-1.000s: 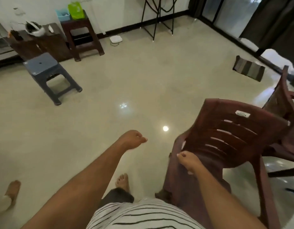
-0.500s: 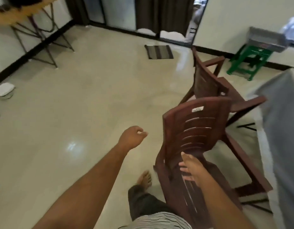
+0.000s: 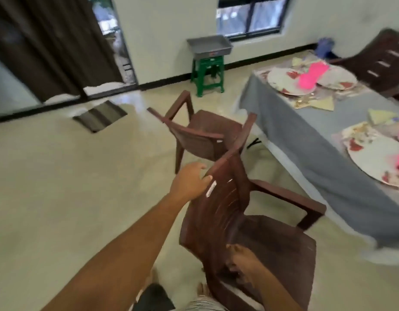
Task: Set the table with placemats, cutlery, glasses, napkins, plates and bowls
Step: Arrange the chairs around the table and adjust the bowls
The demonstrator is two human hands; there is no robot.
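Note:
A brown plastic chair [image 3: 245, 223] stands in front of me, beside a table covered with a grey cloth [image 3: 310, 140]. My left hand [image 3: 189, 184] grips the top edge of the chair's backrest. My right hand [image 3: 243, 263] holds the chair low on the backrest, near the seat. On the table lie floral plates [image 3: 288, 83] with pink bowls [image 3: 312, 75] on them, and yellow napkins [image 3: 324, 104]. A nearer plate [image 3: 373, 156] sits at the right edge of the view.
A second brown chair [image 3: 203, 133] stands just beyond mine, next to the table corner. A third chair [image 3: 382, 61] is behind the table. A green stool [image 3: 208, 75] carries a grey tray [image 3: 208, 46] by the wall. A striped mat [image 3: 99, 115] lies near the curtained doorway.
The view has swung right and the set table has come into sight. My left hand moved from mid-air onto the top of the chair's backrest; my right hand stays low on the chair.

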